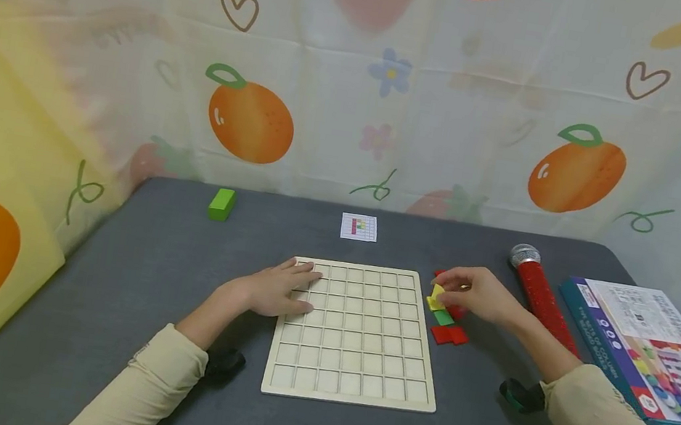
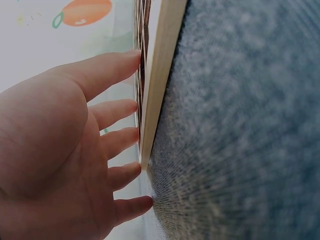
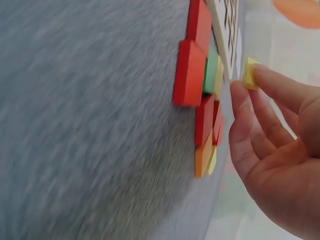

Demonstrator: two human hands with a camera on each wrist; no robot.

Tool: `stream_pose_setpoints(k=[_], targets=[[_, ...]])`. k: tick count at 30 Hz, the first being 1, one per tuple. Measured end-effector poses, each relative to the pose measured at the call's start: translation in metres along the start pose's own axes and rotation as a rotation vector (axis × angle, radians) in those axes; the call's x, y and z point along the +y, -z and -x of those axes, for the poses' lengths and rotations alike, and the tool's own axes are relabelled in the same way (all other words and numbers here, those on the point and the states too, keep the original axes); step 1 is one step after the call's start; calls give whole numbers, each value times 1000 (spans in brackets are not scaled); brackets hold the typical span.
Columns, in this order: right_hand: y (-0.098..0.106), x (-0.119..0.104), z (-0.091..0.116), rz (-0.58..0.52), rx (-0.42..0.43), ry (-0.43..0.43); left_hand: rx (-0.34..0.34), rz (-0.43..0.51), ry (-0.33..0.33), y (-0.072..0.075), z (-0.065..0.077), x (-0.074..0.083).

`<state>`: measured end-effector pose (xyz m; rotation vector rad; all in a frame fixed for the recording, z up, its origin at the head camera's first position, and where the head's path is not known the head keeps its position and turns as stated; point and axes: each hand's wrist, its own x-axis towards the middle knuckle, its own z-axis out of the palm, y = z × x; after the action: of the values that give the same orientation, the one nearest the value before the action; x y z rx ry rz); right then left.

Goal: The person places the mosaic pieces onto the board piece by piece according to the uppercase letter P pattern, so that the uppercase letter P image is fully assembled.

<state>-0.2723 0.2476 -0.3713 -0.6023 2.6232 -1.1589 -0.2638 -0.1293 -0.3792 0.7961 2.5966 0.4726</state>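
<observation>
tiles [image 1: 444, 317] just right of board [image 1: 354, 342]

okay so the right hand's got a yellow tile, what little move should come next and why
I'd probably carry the yellow tile left over the gridded board. The right hand pinches it near other tiles beside the board's right edge, the left hand touches the board's left side, and the card beyond shows a coloured pattern on a grid.

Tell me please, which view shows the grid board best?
The head view: the grid board shows almost whole, partly covered by the left hand. The left wrist view gives a narrow side-on strip; the right wrist view, only one end.
</observation>
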Motion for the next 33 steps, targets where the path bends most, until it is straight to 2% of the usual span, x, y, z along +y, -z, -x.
stream_pose_setpoints(k=[6,25,33], targets=[[-6,-7,-12,-63,-42,-40,1,-5,4,0,0,2],[-29,-20,-42,-264,-88,-147,6,7,3,-4,0,0],[-37,-31,-51,-164,-85,-171,12,-10,-3,-3,-1,0]])
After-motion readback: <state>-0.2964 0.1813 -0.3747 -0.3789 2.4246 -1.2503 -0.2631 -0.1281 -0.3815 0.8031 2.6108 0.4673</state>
